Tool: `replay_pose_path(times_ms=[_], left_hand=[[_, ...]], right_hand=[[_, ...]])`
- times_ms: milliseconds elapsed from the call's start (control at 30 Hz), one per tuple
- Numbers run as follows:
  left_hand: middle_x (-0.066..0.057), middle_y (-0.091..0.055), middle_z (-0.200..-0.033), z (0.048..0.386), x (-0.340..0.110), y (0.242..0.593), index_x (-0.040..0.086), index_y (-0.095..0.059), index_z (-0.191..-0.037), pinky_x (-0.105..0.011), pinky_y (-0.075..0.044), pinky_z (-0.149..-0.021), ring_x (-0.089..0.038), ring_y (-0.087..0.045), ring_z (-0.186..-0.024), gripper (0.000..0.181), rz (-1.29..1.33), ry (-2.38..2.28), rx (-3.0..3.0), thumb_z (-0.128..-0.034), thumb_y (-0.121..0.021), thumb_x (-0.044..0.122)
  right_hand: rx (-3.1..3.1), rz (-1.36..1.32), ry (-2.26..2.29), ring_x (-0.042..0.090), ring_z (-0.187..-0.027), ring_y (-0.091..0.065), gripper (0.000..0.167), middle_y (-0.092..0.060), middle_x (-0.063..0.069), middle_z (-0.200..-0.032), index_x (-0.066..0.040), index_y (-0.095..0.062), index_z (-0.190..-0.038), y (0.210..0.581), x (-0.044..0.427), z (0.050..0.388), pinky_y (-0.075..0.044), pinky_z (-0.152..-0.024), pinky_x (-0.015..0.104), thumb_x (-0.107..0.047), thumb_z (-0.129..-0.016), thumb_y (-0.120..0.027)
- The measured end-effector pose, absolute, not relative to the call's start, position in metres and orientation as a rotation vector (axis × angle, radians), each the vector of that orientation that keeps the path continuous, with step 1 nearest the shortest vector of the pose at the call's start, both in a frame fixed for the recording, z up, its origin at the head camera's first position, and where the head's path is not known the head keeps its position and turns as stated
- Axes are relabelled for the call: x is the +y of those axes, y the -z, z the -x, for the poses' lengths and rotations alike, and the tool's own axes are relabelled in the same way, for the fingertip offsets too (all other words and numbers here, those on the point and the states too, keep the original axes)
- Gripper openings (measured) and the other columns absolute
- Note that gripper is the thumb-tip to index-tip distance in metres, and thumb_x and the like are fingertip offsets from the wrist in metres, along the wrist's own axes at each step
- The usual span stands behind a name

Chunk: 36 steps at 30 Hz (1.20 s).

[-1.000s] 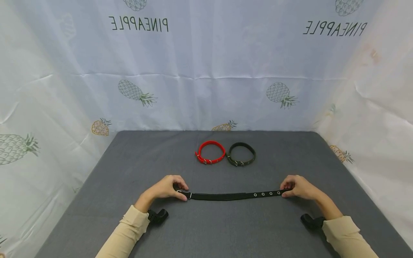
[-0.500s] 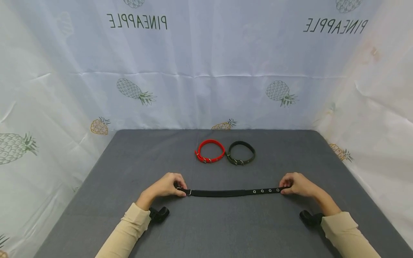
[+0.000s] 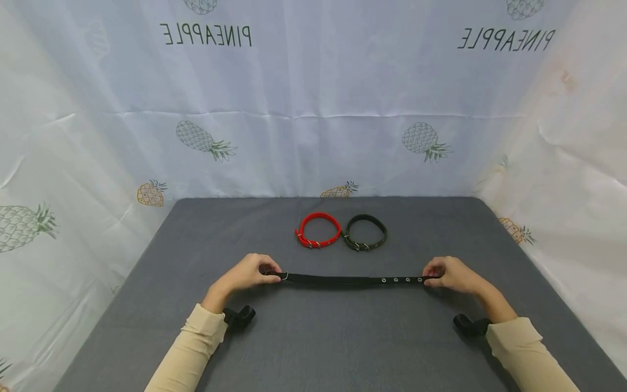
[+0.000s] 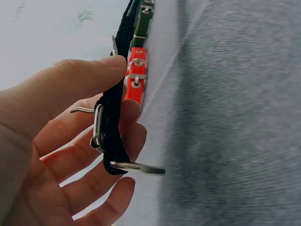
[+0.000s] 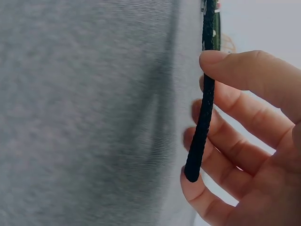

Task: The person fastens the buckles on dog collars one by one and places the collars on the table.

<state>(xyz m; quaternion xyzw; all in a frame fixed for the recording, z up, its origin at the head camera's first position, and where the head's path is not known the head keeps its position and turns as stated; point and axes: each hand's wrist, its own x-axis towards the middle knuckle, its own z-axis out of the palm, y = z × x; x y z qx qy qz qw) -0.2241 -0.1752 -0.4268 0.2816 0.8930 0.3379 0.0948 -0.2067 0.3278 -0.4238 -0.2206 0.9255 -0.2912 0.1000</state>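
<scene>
A black collar (image 3: 333,280) with metal eyelets is stretched out nearly straight between both hands. My left hand (image 3: 252,271) pinches its buckle end between thumb and fingers; in the left wrist view the metal buckle (image 4: 97,127) and a metal ring (image 4: 136,167) show beside the fingers. At the other end, past the eyelets, my right hand (image 3: 453,274) pinches the strap. The rounded strap tip (image 5: 192,173) lies along the fingers in the right wrist view. The collar seems raised slightly off the table, sagging a little in the middle.
Farther back on the grey table (image 3: 313,343) lie a red collar (image 3: 338,231) and a dark green collar (image 3: 384,234), each buckled into a loop, side by side. A white curtain (image 3: 313,81) printed with pineapples hangs behind the table and at both sides.
Both hands have moved the black collar a little away from the body, toward the two looped collars. Their pinch on its two ends stays the same.
</scene>
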Motion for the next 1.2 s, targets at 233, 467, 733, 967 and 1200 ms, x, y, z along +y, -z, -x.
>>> replay_pose_path(times_ms=[233, 467, 733, 967, 1200], left_hand=[[-0.007, -0.072, -0.095, 0.227, -0.174, 0.416, 0.008, -0.073, -0.097, -0.019, -0.050, -0.072, -0.002, -0.060, -0.081, 0.015, -0.758, -1.075, 2.668, -0.0860, -0.072, 0.018], [-0.009, -0.071, -0.101, 0.228, -0.177, 0.408, 0.008, -0.071, -0.104, -0.028, -0.051, -0.082, -0.012, -0.063, -0.091, 0.020, -0.655, -1.173, 2.694, -0.0884, -0.070, 0.021], [-0.010, -0.069, -0.104, 0.230, -0.177, 0.404, 0.006, -0.064, -0.116, -0.023, -0.052, -0.078, -0.022, -0.065, -0.092, 0.029, -0.610, -1.316, 2.706, -0.0916, -0.066, 0.021], [-0.018, -0.069, -0.101, 0.231, -0.173, 0.399, 0.008, -0.066, -0.110, -0.022, -0.048, -0.070, -0.021, -0.063, -0.083, 0.017, -0.620, -1.438, 2.750, -0.0959, -0.060, 0.016], [-0.015, -0.066, -0.086, 0.232, -0.172, 0.395, 0.007, -0.068, -0.106, -0.020, -0.038, -0.057, -0.003, -0.049, -0.066, 0.015, -0.616, -1.437, 2.852, -0.0951, -0.060, 0.015]], right_hand=[[2.746, 0.590, 0.879, -0.009, -0.080, -0.058, 0.015, -0.072, 0.010, -0.096, -0.006, -0.068, -0.096, 0.415, 0.327, 0.210, -0.049, -0.064, 0.022, -0.017, -0.086, -0.071], [2.772, 0.572, 0.916, -0.010, -0.080, -0.059, 0.019, -0.072, 0.010, -0.097, -0.005, -0.070, -0.101, 0.405, 0.327, 0.211, -0.051, -0.067, 0.021, -0.019, -0.089, -0.069], [2.811, 0.519, 0.986, -0.002, -0.077, -0.064, 0.023, -0.074, 0.016, -0.096, -0.003, -0.072, -0.105, 0.396, 0.329, 0.210, -0.054, -0.066, 0.028, -0.020, -0.092, -0.065], [2.857, 0.501, 1.059, 0.007, -0.068, -0.061, 0.023, -0.073, 0.017, -0.086, 0.001, -0.073, -0.104, 0.389, 0.328, 0.209, -0.043, -0.057, 0.025, -0.017, -0.093, -0.063], [2.941, 0.528, 1.032, -0.002, -0.065, -0.057, 0.023, -0.074, 0.009, -0.083, 0.001, -0.071, -0.107, 0.383, 0.326, 0.210, -0.044, -0.055, 0.024, -0.015, -0.095, -0.061]])
